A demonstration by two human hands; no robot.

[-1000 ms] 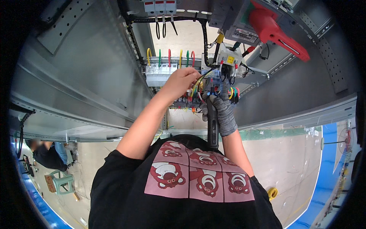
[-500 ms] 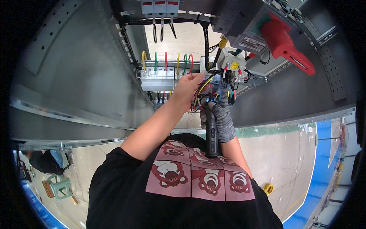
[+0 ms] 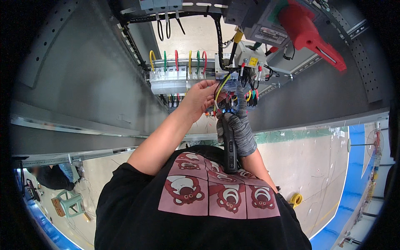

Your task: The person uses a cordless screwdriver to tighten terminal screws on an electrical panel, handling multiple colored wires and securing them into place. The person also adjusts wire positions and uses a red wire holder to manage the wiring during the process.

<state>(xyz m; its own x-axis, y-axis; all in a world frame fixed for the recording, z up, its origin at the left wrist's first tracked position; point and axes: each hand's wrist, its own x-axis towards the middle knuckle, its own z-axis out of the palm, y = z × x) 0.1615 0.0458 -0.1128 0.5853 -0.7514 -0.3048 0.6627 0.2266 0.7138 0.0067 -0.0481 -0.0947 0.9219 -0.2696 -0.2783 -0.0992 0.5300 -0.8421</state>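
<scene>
My right hand (image 3: 239, 127), in a grey striped knit glove, grips a slim black cordless electric screwdriver (image 3: 230, 146). Its tip end, with a bluish glow, points away from me into the wiring, and the index finger stretches forward along a clear plastic cover (image 3: 231, 85). Just to the left, my bare left hand (image 3: 202, 98) has its fingers curled at a bundle of thin wires (image 3: 219, 93), yellow, black and red, and seems to pinch them. The fingertips are partly hidden behind the wires. Where the screwdriver's bit lands cannot be made out.
A row of white circuit breakers (image 3: 168, 79) with yellow, green and red wire loops lies left of my hands. At upper right, a big red rotary handle (image 3: 310, 37) juts out. Grey cabinet walls (image 3: 79, 75) enclose both sides. A green stool (image 3: 71, 202) stands on the floor.
The cabinet has shifted slightly left and up in view. My left hand's fingers have curled more around the wires, while the screwdriver stays in my right hand.
</scene>
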